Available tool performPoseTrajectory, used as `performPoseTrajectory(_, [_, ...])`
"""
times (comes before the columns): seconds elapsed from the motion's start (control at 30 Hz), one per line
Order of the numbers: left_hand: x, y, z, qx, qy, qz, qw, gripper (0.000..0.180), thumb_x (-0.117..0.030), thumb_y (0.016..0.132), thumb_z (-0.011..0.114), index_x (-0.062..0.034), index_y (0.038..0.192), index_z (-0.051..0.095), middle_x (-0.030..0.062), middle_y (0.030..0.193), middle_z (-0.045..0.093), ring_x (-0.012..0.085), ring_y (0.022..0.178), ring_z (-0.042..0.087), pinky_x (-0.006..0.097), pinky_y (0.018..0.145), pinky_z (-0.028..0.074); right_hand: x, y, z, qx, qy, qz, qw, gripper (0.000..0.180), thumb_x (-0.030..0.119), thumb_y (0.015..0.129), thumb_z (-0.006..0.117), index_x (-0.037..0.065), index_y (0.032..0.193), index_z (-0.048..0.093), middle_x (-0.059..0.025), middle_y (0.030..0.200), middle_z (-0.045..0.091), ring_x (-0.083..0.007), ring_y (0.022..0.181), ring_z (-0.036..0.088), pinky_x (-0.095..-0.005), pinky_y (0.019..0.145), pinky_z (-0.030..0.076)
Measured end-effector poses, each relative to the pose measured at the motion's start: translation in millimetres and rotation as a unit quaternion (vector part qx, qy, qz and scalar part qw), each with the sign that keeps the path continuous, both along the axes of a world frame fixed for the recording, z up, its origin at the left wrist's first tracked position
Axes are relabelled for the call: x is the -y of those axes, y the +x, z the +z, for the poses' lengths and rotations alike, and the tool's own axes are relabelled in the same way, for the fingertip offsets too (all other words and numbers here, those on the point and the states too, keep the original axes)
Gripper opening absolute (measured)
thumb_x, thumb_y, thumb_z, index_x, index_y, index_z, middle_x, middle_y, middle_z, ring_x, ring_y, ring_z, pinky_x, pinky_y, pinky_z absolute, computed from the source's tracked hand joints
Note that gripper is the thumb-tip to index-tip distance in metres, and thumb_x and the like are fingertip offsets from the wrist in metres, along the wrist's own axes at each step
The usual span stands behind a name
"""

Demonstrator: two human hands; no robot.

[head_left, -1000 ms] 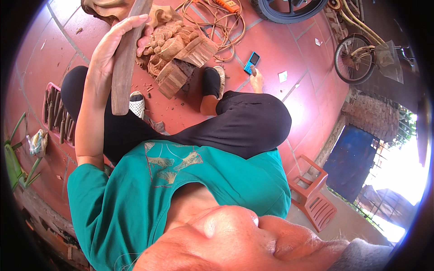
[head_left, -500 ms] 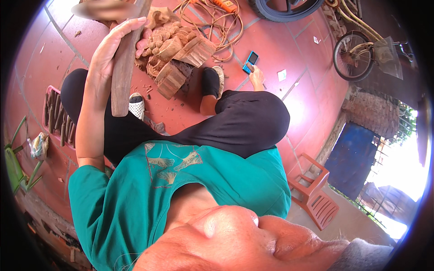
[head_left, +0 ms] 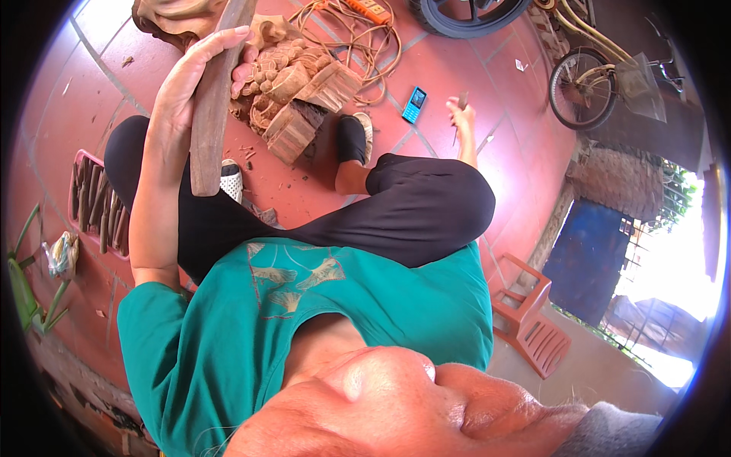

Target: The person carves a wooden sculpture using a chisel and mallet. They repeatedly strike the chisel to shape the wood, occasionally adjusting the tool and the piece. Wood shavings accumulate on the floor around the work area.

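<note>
My left hand (head_left: 183,84) grips a long dark wooden bar (head_left: 207,145), its fingers round the upper part and the lower end hanging over my thigh. Just beyond it a carved wooden piece (head_left: 293,84) with rounded lumps and blocky ends sits on the floor between my feet. Out to the right, my right hand (head_left: 463,118) is closed on a slim tool with a brown wooden handle (head_left: 463,99); a thin dark tip shows below the fingers. Near that hand, but apart from it, a blue keypad phone (head_left: 414,105) lies on the tiles.
A pink tray (head_left: 81,206) of several wooden-handled tools lies at left, near a plastic bag (head_left: 62,255). Another carved wood piece (head_left: 171,19) is at the far left. An orange power strip (head_left: 369,11) with coiled cord, a wheel (head_left: 472,30), a bicycle (head_left: 582,87) and a chair (head_left: 533,335) stand around.
My right hand has moved away from the phone, to the right, with the slim tool in it. The phone stays on the floor. My left hand still holds the wooden bar, almost unmoved.
</note>
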State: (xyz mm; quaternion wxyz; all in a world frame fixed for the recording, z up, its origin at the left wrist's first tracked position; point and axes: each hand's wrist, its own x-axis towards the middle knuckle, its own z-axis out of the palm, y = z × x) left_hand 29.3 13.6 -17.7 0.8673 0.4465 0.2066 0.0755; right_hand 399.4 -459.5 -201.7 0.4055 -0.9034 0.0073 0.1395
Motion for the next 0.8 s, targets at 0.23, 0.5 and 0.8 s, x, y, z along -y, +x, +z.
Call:
performPoseTrajectory(0.23, [-3,1,-4,0.009,-0.006,-0.012,1.000,0.039,-0.026,0.096,0.066,0.0033,0.120,0.056,0.0062,0.089,0.059,0.0089,0.065,0.054,0.023,0.056,0.044,-86,2,150,0.060,0.165,0.121,0.977,0.034,0.025,0.090,0.074,0.002,0.111,0.063,0.0008,0.071,0.056,-0.0071,0.057,0.052,-0.0278,0.055,0.050])
performPoseTrajectory(0.5, [-5,2,-5,0.017,-0.010,-0.019,1.000,0.035,-0.025,0.097,0.066,0.0018,0.118,0.057,0.0059,0.089,0.060,0.0092,0.065,0.054,0.023,0.056,0.043,-200,-33,247,0.032,0.235,0.315,0.919,0.019,0.027,0.102,0.060,0.008,0.104,0.060,-0.0018,0.086,0.065,-0.0123,0.076,0.063,-0.0281,0.074,0.052])
performPoseTrajectory(0.8, [-6,1,-6,-0.014,-0.014,0.003,1.000,0.028,-0.026,0.096,0.067,-0.0022,0.109,0.058,0.0049,0.087,0.061,0.0089,0.065,0.054,0.023,0.055,0.043,-282,-114,266,0.015,0.279,0.460,0.843,0.016,0.022,0.104,0.058,0.007,0.104,0.062,-0.0009,0.091,0.066,-0.0089,0.082,0.059,-0.0250,0.075,0.049])
